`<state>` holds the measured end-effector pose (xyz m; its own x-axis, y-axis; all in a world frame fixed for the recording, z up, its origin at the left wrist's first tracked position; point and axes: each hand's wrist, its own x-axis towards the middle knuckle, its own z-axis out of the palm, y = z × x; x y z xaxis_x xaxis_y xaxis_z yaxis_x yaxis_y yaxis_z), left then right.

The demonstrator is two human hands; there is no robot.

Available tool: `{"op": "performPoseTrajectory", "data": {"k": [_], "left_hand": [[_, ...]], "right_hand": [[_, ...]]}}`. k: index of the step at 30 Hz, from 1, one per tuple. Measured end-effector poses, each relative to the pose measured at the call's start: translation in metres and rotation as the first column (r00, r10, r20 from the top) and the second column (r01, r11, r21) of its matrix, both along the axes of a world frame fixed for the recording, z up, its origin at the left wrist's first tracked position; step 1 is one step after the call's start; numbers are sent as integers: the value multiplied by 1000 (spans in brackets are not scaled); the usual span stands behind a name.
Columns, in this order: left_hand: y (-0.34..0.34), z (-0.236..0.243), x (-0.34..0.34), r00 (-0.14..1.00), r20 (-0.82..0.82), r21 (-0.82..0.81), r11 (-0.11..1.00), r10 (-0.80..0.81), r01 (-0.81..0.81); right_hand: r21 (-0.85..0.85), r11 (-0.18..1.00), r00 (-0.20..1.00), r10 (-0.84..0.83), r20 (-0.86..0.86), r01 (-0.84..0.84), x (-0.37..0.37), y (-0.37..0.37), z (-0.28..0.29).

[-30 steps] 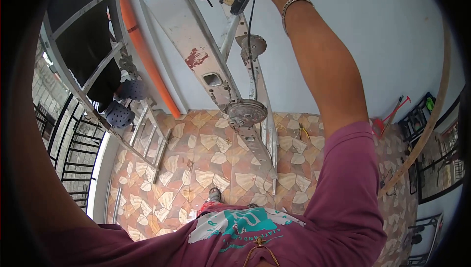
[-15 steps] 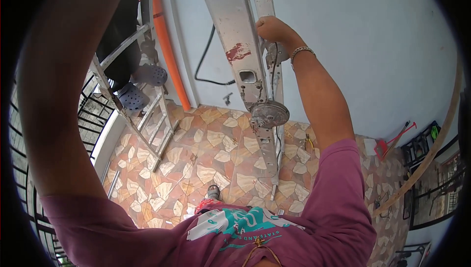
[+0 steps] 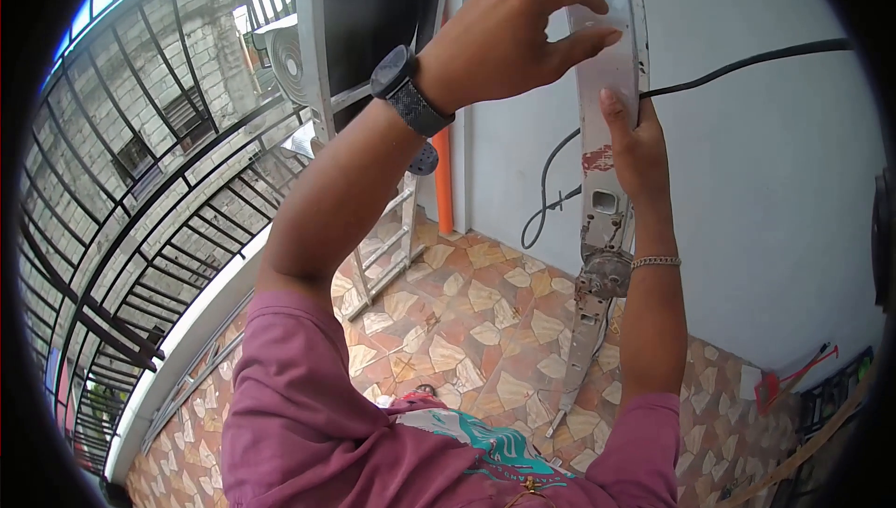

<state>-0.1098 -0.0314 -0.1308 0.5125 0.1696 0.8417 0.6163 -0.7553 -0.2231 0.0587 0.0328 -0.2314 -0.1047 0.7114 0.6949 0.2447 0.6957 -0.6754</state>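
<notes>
A long, grey-white metal beam [image 3: 595, 125] stands upright before me, with a red-brown patch and a rectangular hole in its face. Lower down, a round, worn hinge [image 3: 607, 275] joins it to a narrower lower part. My right hand [image 3: 642, 158] grips the beam's right edge, thumb on the front face and fingers partly hidden behind. Up at the beam's left side, my left hand [image 3: 518, 32] holds nothing, thumb and fingers apart. Its fingertips overlap the beam in view; whether they touch it I cannot tell. A black cable [image 3: 747, 69] passes behind the beam.
Left of the beam stand a metal ladder [image 3: 406, 228] with a grey clog [image 3: 425, 161] by it and an orange pipe [image 3: 444, 190]. Black railings [image 3: 205, 218] run along the left. A red-handled tool [image 3: 793, 382] leans by the right wall, above a stone-patterned floor [image 3: 448, 293].
My view has swung left. My left hand has come into sight beside the beam. My right hand has changed from a closed fist by the beam to a grip on its edge.
</notes>
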Motion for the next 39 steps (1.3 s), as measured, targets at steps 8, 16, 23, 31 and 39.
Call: {"op": "performPoseTrajectory", "data": {"k": [8,16,23,31,39], "left_hand": [[47,-20,-204,752,616,77,932,234,-353],[102,-85,-352,648,606,-380,884,461,-272],[130,-111,-383,660,715,-468,860,232,205],[136,-142,-383,556,772,-366,931,307,-5],[135,-138,-365,520,840,-311,923,154,229]], "right_hand": [[47,829,830,-554,-60,557,-24,-14,-13],[153,588,608,-762,-224,794,-42,-13,-21],[65,636,612,-704,-359,769,-41,-10,-35],[-232,463,403,-877,-262,855,-27,1,-125],[238,245,261,-965,-38,940,-58,-72,-206]]}}
